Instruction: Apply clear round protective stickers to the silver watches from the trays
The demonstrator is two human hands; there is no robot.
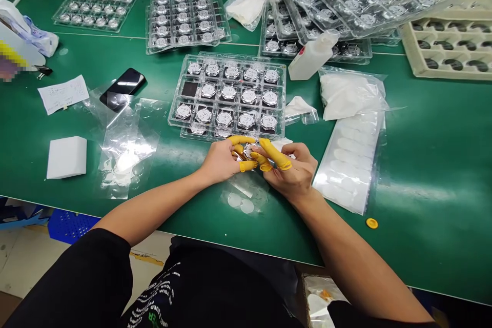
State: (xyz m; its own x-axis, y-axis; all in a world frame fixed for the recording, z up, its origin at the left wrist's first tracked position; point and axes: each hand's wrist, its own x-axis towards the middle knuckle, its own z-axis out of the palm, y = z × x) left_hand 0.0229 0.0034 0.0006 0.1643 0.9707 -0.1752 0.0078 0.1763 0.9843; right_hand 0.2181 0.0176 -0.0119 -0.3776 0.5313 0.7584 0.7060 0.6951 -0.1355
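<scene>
Across the green bench (430, 133), a small silver disc (249, 151) sat pinched between both hands, equally near each. The left hand (220, 160) and right hand (290, 171) curled almost closed on it, wearing yellow finger cots (274, 154), just below a plastic tray (172, 107) of discs (228, 93).

Black shirt (184, 287) seems to read "YOUR"

Left hand (220, 161), right hand (290, 174) close together (both curled).
</scene>
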